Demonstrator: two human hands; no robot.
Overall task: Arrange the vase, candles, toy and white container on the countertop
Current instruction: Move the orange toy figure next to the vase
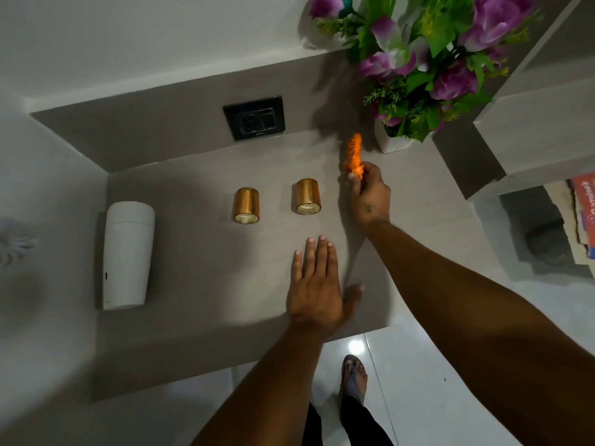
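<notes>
My right hand [370, 191] grips a small orange striped toy [353, 151] by its lower end, just left of the white vase [391, 143] that holds purple flowers at the back right of the countertop [199, 284]. Two gold candles stand upright side by side in the middle, the left candle [246, 205] and the right candle [307, 196]. A tall white container [127, 254] stands at the left. My left hand [317, 284] rests flat on the counter near its front edge, fingers spread, holding nothing.
A black wall socket [254, 117] sits on the back panel behind the candles. A grey shelf unit [531, 123] rises at the right, with boxes [582, 217] below it. White tiled floor and my sandalled foot [354, 375] lie beyond the counter's front edge.
</notes>
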